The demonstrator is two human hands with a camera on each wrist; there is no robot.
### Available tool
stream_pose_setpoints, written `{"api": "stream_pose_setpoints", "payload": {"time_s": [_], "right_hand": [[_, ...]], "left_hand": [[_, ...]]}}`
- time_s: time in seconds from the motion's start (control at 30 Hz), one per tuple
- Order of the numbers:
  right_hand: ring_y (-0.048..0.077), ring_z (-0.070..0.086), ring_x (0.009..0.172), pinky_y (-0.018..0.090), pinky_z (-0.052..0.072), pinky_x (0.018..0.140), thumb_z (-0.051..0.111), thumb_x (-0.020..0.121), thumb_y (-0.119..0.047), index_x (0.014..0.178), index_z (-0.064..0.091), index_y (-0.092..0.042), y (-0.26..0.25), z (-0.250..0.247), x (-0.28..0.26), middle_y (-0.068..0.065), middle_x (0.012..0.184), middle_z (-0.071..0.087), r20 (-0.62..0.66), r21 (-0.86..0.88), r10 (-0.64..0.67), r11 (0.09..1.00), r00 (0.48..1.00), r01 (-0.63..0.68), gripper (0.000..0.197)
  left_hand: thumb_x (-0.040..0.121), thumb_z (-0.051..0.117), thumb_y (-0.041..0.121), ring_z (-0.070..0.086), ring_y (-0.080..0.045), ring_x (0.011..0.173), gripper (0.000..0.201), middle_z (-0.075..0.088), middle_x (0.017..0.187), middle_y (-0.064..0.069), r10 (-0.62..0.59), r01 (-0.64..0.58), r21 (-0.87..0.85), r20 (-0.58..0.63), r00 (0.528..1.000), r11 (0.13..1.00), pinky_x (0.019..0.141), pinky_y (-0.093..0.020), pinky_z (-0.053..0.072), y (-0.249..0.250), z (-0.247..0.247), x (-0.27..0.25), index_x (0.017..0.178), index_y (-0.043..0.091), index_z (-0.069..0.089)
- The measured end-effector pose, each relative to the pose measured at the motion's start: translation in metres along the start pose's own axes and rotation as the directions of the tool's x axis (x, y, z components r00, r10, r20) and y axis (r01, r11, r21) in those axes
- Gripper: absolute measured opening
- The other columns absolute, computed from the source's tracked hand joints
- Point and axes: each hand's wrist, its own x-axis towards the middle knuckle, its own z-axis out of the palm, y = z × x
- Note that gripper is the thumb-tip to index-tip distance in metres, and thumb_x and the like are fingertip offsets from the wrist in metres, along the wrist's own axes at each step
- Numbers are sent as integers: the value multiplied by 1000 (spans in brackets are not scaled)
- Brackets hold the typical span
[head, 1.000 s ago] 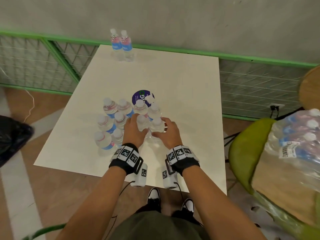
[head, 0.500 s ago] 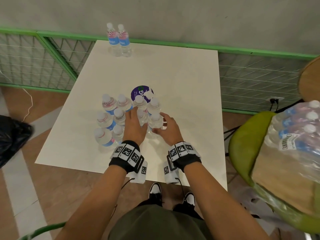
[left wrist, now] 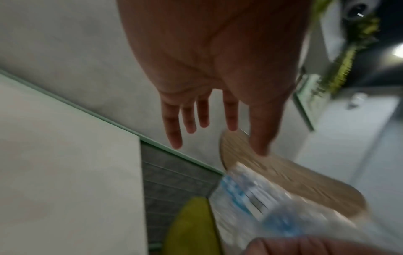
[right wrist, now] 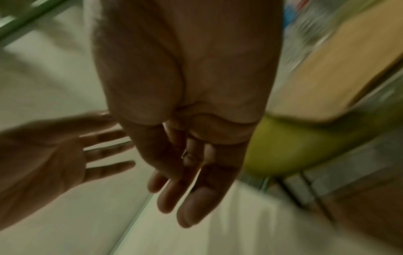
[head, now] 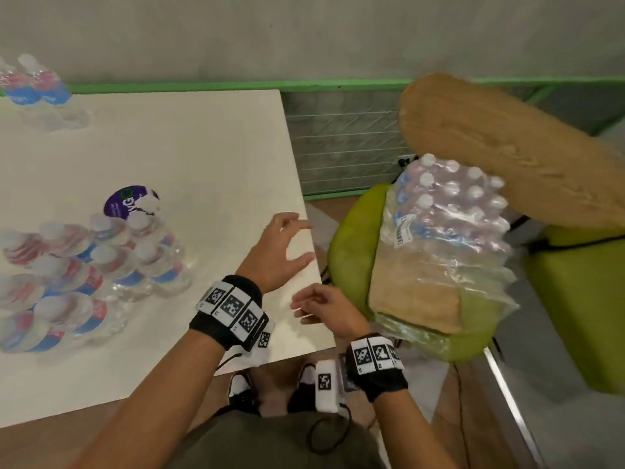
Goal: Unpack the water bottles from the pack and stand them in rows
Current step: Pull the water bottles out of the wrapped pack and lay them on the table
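Note:
A shrink-wrapped pack of water bottles (head: 446, 228) lies on a green chair (head: 355, 238) to the right of the white table (head: 203, 147); it shows blurred in the left wrist view as the pack (left wrist: 261, 203). Several loose bottles (head: 101, 262) with blue and red labels stand grouped at the table's left, and two more bottles (head: 37, 89) stand at the far corner. My left hand (head: 287, 245) hovers over the table's right edge, fingers spread and empty. My right hand (head: 321, 309) hangs just beside that edge, fingers loosely curled, holding nothing.
A round purple sticker (head: 128, 199) lies on the table behind the loose bottles. The chair's wooden backrest (head: 507, 154) leans behind the pack. A green-framed wire fence (head: 341, 143) runs along the grey wall. My shoes (head: 243, 390) show under the table's near edge.
Both hands have let go of the two bottles in the group and swung right toward the chair. The head view has turned right, so the pack now sits near the middle.

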Motion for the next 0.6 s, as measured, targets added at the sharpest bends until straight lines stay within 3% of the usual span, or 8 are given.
{"api": "stream_pose_setpoints", "payload": {"time_s": [0.1, 0.2, 0.27, 0.3, 0.37, 0.4, 0.43, 0.6], "right_hand": [[11, 60, 54, 18, 50, 52, 41, 90, 12, 78, 57, -8, 20, -81, -21, 13, 76, 60, -268, 48, 139, 990, 953, -131, 28], [25, 63, 75, 22, 51, 59, 48, 91, 1, 105, 63, 2, 22, -147, -30, 23, 95, 62, -501, -96, 192, 957, 844, -275, 21], [29, 61, 106, 21, 52, 75, 55, 90, -20, 132, 52, -13, 23, -170, -36, 17, 127, 57, -584, -307, 199, 843, 787, -441, 42], [27, 61, 107, 23, 53, 79, 57, 87, -29, 132, 51, -19, 22, -176, -42, 13, 129, 58, -584, -430, 203, 744, 786, -512, 47], [28, 63, 94, 28, 53, 78, 58, 82, -24, 101, 63, -13, 14, -187, -48, 13, 106, 66, -555, -588, 219, 579, 803, -565, 23], [29, 63, 89, 28, 51, 76, 57, 82, -17, 79, 61, -12, 8, -192, -48, 14, 94, 65, -545, -579, 238, 587, 804, -566, 7], [30, 62, 87, 29, 49, 75, 54, 84, -12, 70, 56, -12, 4, -199, -47, 13, 90, 62, -556, -565, 214, 611, 803, -554, 14], [26, 60, 110, 35, 49, 94, 47, 95, -19, 107, 62, -9, -2, -220, -38, 15, 119, 63, -560, -513, 218, 666, 799, -542, 22]], "left_hand": [[71, 77, 41, 18, -21, 142, 86, 4, 156, 2, 63, -110, 106, 371, 927, 988, 113, -42, 29, 44, 59, 30, 142, 40, 27], [64, 78, 50, 18, -27, 142, 109, -17, 156, 6, 42, -164, 189, 523, 851, 968, 109, -44, 33, 74, 106, 48, 144, 46, 4], [68, 77, 47, 22, -28, 142, 110, -20, 156, 5, 11, -132, 185, 542, 840, 974, 107, -41, 35, 85, 129, 55, 145, 44, -3], [72, 75, 45, 23, -27, 141, 108, -19, 156, 4, 2, -120, 187, 534, 845, 975, 106, -40, 35, 90, 138, 57, 145, 43, -5], [80, 69, 41, 28, -27, 139, 99, -17, 157, 1, -7, -118, 211, 512, 859, 970, 104, -41, 38, 95, 150, 60, 145, 41, -5], [83, 66, 38, 31, -27, 138, 95, -16, 157, 1, -7, -122, 222, 505, 863, 967, 103, -41, 39, 96, 155, 62, 146, 40, -4], [85, 64, 35, 32, -27, 137, 91, -14, 157, 1, -4, -127, 226, 501, 865, 966, 102, -42, 40, 96, 159, 63, 146, 40, -3], [90, 58, 24, 30, -24, 138, 78, -6, 158, 5, 43, -115, 126, 470, 882, 985, 106, -35, 35, 89, 165, 68, 147, 38, 6]]}}
